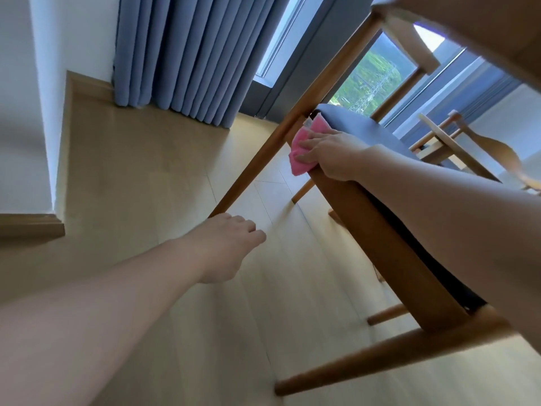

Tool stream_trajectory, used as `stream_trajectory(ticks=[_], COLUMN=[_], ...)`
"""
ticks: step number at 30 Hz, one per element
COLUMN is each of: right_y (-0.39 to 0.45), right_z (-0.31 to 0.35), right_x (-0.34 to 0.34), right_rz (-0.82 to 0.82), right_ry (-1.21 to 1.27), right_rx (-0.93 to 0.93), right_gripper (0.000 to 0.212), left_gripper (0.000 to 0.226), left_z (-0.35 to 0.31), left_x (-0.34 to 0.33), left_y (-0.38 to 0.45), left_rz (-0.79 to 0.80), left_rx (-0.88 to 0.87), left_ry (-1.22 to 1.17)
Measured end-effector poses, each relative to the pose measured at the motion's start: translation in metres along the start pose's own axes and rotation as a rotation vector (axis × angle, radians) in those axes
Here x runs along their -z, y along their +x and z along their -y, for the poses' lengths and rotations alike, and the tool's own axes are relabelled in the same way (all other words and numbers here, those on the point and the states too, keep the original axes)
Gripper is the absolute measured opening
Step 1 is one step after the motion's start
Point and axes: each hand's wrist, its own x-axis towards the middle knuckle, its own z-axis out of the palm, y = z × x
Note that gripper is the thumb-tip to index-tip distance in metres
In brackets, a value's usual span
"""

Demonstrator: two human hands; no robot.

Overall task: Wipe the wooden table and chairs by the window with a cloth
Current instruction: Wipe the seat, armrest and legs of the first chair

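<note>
chair seat edge under the cloth, table overhead

right hand [330,155] presses a pink cloth [304,148] flat against the far corner of the near chair [389,250], where the dark seat pad meets the wooden frame; fingers spread over the cloth, gripping it against the edge; left hand [231,247] hangs free above the floor [152,177], fingers loosely curled, holding nothing; view is steeply tilted, camera low beside the chair.

progress, as a judgement: work is on this chair's seat rim; nothing shows which parts are already wiped; no damp streaks readable; legs and lower rails of this chair, the second chair [445,142] beyond, and the surface look like work that remains, but i cannot confirm.

hidden or unclear: the surface [483,22] is only a blurred underside and one leg [292,118] crossing the frame; its top is out of view; second chair partly cut off behind the right forearm; part of the cloth is covered by the hand; window [371,80] and blue curtain [181,54] behind.
</note>
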Motion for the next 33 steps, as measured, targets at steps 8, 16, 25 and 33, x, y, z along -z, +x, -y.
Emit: stream_trajectory(ticks=[8, 16, 25, 33], right_y=[-0.09, -0.165, -0.225, -0.272], right_z=[0.016, 0.03, 0.036, 0.046], right_x=[-0.014, -0.039, -0.048, -0.052], right_rz=[-0.033, -0.049, -0.027, 0.114], right_ry=[0.028, 0.052, 0.062, 0.058], right_rx=[0.053, 0.1, 0.134, 0.145], right_gripper=[0.06, 0.054, 0.057, 0.064], left_gripper=[0.055, 0.054, 0.05, 0.047], left_z=[-0.036, -0.067, -0.088, -0.113], left_x=[0.01, 0.012, 0.013, 0.018], left_y=[0.014, 0.022, 0.023, 0.031], left_rz=[-0.014, -0.008, 0.039, 0.0], left_rx=[-0.147, -0.244, -0.274, -0.337], left_ry=[0.019, 0.038, 0.04, 0.025])
